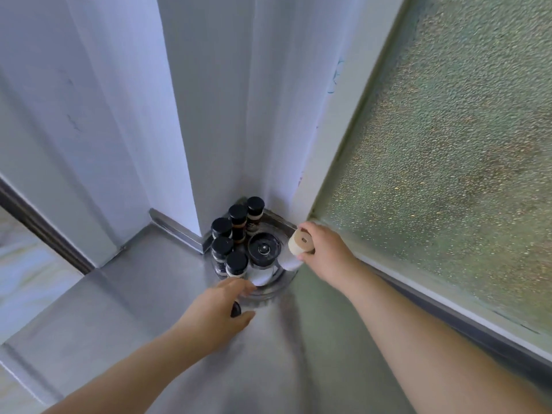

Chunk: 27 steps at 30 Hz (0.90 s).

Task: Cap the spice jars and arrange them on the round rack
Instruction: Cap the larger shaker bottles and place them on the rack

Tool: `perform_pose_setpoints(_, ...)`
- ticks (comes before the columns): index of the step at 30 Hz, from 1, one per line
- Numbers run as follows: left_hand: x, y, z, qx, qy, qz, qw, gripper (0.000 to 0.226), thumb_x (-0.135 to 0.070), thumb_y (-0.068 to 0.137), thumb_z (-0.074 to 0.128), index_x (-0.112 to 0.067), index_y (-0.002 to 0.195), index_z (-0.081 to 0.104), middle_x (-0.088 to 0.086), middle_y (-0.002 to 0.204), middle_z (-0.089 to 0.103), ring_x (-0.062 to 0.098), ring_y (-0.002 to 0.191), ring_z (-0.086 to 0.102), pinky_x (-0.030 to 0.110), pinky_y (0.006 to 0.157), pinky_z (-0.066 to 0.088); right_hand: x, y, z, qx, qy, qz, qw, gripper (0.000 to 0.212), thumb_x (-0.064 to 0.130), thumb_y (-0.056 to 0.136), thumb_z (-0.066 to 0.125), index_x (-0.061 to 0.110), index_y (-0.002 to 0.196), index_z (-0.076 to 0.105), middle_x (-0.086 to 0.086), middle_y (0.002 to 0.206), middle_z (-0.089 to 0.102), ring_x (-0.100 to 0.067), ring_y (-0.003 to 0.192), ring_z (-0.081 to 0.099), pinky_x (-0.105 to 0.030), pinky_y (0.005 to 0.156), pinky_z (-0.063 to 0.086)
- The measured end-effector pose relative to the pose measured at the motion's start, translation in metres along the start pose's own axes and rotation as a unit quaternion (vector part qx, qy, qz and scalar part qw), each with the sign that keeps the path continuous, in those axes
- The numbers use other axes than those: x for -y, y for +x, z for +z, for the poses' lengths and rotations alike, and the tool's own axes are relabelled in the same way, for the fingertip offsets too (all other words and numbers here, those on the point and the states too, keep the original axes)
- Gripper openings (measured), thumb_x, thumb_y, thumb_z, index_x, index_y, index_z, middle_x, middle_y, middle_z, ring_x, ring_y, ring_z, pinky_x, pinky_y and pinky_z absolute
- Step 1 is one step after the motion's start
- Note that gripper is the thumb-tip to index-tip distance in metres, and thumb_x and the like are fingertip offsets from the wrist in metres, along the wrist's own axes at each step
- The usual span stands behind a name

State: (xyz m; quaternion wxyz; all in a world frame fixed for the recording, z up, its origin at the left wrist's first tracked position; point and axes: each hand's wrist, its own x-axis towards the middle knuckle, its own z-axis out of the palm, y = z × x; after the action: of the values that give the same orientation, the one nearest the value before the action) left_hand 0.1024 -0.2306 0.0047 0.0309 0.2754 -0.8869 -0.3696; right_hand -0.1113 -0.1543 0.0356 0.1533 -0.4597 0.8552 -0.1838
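Note:
A round clear rack (276, 286) stands in the corner of the steel counter. Several spice jars with black caps (237, 262) stand along its left and back side, around a black centre hub (264, 249). My right hand (324, 251) grips a white jar with a beige wooden top (301, 242), tilted over the rack's right edge. My left hand (218, 309) reaches the rack's front rim, its fingers curled round a small black thing (236, 309), seemingly a cap. A white jar (261, 277) stands just beyond its fingertips; whether they touch it I cannot tell.
The rack sits tight against a white wall corner (185, 144) with a metal skirting strip (176, 230). A frosted window (448, 159) with a white frame runs along the right. The steel counter (149, 309) stretches toward me, its edge at the left.

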Motion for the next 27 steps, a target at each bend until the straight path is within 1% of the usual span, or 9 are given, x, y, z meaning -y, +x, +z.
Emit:
perform_pose_setpoints(2, 0.010, 0.002, 0.000, 0.010, 0.016, 0.002, 1.000, 0.029, -0.025, 0.080, 0.061, -0.024, 0.108, 0.055, -0.015, 0.099, 0.050, 0.007, 0.091, 0.054, 0.016, 0.079, 0.041, -0.001, 0.011, 0.012, 0.014, 0.000, 0.001, 1.000, 0.055, 0.006, 0.080, 0.063, 0.016, 0.131, 0.045, -0.011, 0.129, 0.053, -0.026, 0.116, 0.051, -0.028, 0.096, 0.038)
perform_pose_setpoints(5, 0.026, 0.000, -0.001, 0.025, 0.042, -0.001, 0.999, 0.022, -0.024, 0.081, 0.059, -0.022, 0.102, 0.058, -0.011, 0.100, 0.055, 0.012, 0.091, 0.056, 0.020, 0.077, 0.044, -0.004, 0.019, 0.029, 0.041, -0.002, 0.006, 0.999, 0.060, 0.003, 0.080, 0.061, 0.016, 0.136, 0.043, -0.012, 0.134, 0.051, -0.026, 0.122, 0.049, -0.027, 0.100, 0.035)
perform_pose_setpoints(11, 0.053, -0.005, 0.006, 0.041, 0.087, -0.048, 0.994, 0.031, -0.023, 0.081, 0.057, -0.022, 0.111, 0.054, -0.006, 0.115, 0.054, 0.015, 0.103, 0.054, 0.023, 0.082, 0.043, -0.010, 0.016, 0.041, 0.055, -0.009, 0.020, 0.998, 0.068, 0.009, 0.081, 0.063, 0.018, 0.142, 0.033, -0.010, 0.138, 0.047, -0.025, 0.126, 0.045, -0.028, 0.103, 0.033)
perform_pose_setpoints(13, 0.058, -0.005, 0.010, 0.032, 0.091, -0.045, 0.994, 0.033, -0.024, 0.080, 0.057, -0.023, 0.112, 0.053, -0.006, 0.117, 0.052, 0.015, 0.105, 0.052, 0.023, 0.082, 0.043, -0.009, 0.010, 0.036, 0.037, -0.040, 0.014, 0.998, 0.071, 0.013, 0.081, 0.065, 0.013, 0.143, 0.030, -0.011, 0.143, 0.043, -0.029, 0.130, 0.040, -0.033, 0.108, 0.030)
perform_pose_setpoints(15, 0.061, -0.004, 0.014, 0.027, 0.103, -0.039, 0.994, 0.038, -0.025, 0.079, 0.059, -0.023, 0.116, 0.051, -0.006, 0.119, 0.050, 0.016, 0.109, 0.050, 0.025, 0.083, 0.044, -0.003, -0.002, 0.028, -0.017, -0.066, 0.008, 0.998, 0.067, 0.016, 0.082, 0.064, 0.009, 0.141, 0.032, -0.013, 0.140, 0.044, -0.033, 0.127, 0.038, -0.036, 0.108, 0.028)
perform_pose_setpoints(17, 0.062, -0.002, 0.018, 0.022, 0.115, -0.036, 0.992, 0.045, -0.028, 0.076, 0.063, -0.024, 0.118, 0.049, -0.004, 0.120, 0.050, 0.018, 0.112, 0.047, 0.029, 0.086, 0.046, 0.004, -0.020, 0.023, -0.084, -0.047, -0.015, 0.995, 0.057, 0.014, 0.082, 0.063, 0.007, 0.134, 0.042, -0.015, 0.130, 0.051, -0.034, 0.120, 0.043, -0.036, 0.104, 0.031)
perform_pose_setpoints(19, 0.061, 0.001, 0.023, 0.026, 0.126, -0.043, 0.991, 0.055, -0.032, 0.073, 0.066, -0.022, 0.123, 0.045, -0.002, 0.124, 0.049, 0.021, 0.115, 0.045, 0.032, 0.090, 0.045, 0.009, -0.041, 0.023, -0.120, -0.017, -0.042, 0.992, 0.047, 0.010, 0.080, 0.063, 0.007, 0.126, 0.051, -0.014, 0.117, 0.057, -0.032, 0.110, 0.049, -0.034, 0.098, 0.036)
perform_pose_setpoints(23, 0.059, 0.011, 0.033, 0.063, 0.149, -0.066, 0.985, 0.069, -0.033, 0.074, 0.066, -0.017, 0.133, 0.035, 0.003, 0.131, 0.046, 0.023, 0.122, 0.039, 0.034, 0.098, 0.041, 0.002, -0.077, 0.034, -0.113, -0.001, -0.058, 0.992, 0.041, 0.010, 0.077, 0.064, 0.007, 0.117, 0.057, -0.013, 0.104, 0.061, -0.032, 0.099, 0.055, -0.027, 0.090, 0.036)
perform_pose_setpoints(27, 0.052, 0.013, 0.039, 0.046, 0.138, -0.067, 0.987, 0.059, -0.032, 0.071, 0.068, -0.017, 0.124, 0.047, 0.004, 0.123, 0.052, 0.024, 0.115, 0.044, 0.037, 0.093, 0.044, -0.012, -0.105, 0.034, -0.091, 0.022, -0.023, 0.995, 0.041, 0.013, 0.082, 0.061, 0.011, 0.122, 0.055, -0.008, 0.111, 0.060, -0.025, 0.106, 0.052, -0.027, 0.094, 0.036)
